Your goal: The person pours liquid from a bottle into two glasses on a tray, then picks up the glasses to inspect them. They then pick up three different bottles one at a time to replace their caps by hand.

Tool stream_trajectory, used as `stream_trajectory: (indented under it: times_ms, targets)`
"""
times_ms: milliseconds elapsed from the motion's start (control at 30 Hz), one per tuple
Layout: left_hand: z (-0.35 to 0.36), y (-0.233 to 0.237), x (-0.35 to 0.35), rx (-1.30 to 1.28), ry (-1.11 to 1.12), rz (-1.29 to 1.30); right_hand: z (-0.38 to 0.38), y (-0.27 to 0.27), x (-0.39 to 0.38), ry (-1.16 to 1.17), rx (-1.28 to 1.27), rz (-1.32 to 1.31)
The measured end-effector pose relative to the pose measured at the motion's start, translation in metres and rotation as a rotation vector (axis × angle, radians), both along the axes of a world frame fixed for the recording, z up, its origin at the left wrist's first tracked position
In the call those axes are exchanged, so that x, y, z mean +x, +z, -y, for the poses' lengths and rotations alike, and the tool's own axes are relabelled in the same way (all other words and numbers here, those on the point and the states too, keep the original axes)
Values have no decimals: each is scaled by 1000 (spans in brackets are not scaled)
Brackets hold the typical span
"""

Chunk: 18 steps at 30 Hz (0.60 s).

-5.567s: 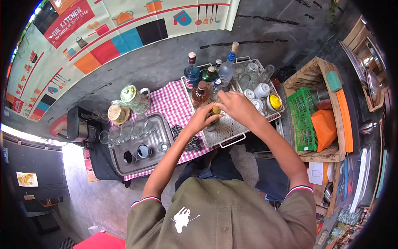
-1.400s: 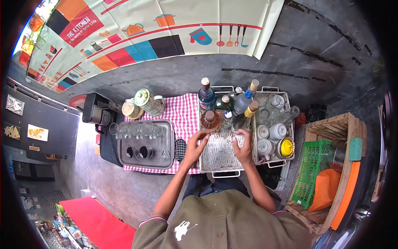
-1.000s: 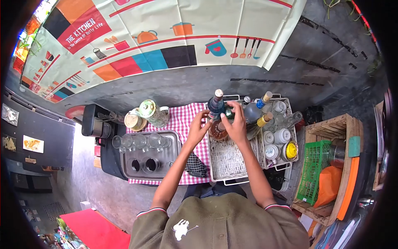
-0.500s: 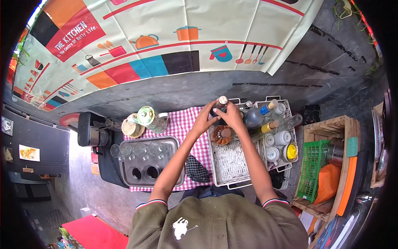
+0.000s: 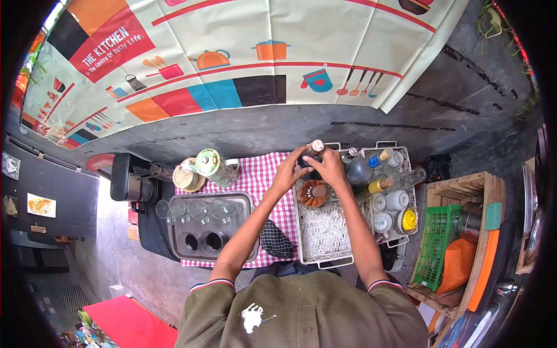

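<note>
Both my left hand (image 5: 289,172) and my right hand (image 5: 331,166) are wrapped round a dark bottle (image 5: 316,147) with a pale top, at the back of a white woven tray (image 5: 325,235). Fingers and thumbs close about its sides, so most of the bottle is hidden. Just in front of it stands an amber-brown fluted glass vessel (image 5: 312,195). To the right of my right hand are a bluish round bottle with a blue neck label (image 5: 360,171) and a yellow-capped bottle (image 5: 378,185) leaning over.
A second white tray (image 5: 397,235) holds white-lidded jars. On the checked cloth (image 5: 264,165) lie a grey tray (image 5: 253,204) with several glasses and a folded dark cloth (image 5: 276,239). A glass pitcher (image 5: 223,174) stands behind. A wooden crate (image 5: 493,185) is at right.
The whole view has shifted slightly as the head moved. Both hands stay around the bottle, whose neck now shows a little more between them.
</note>
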<state>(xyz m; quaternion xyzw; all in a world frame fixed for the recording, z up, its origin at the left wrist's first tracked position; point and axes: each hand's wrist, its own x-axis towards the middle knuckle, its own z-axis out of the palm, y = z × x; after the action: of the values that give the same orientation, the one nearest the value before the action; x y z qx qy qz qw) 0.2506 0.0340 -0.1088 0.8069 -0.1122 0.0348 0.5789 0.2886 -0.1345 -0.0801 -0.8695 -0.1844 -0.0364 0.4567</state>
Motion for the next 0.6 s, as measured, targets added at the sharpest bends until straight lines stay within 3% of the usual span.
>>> stream_trajectory:
  times_ms: [300, 600]
  targets:
    - [-3, 46, -5, 0, 49, 124, -2, 75, 0, 50, -61, 59]
    - [-12, 112, -30, -13, 86, 263, -16, 147, -26, 100, -11, 297]
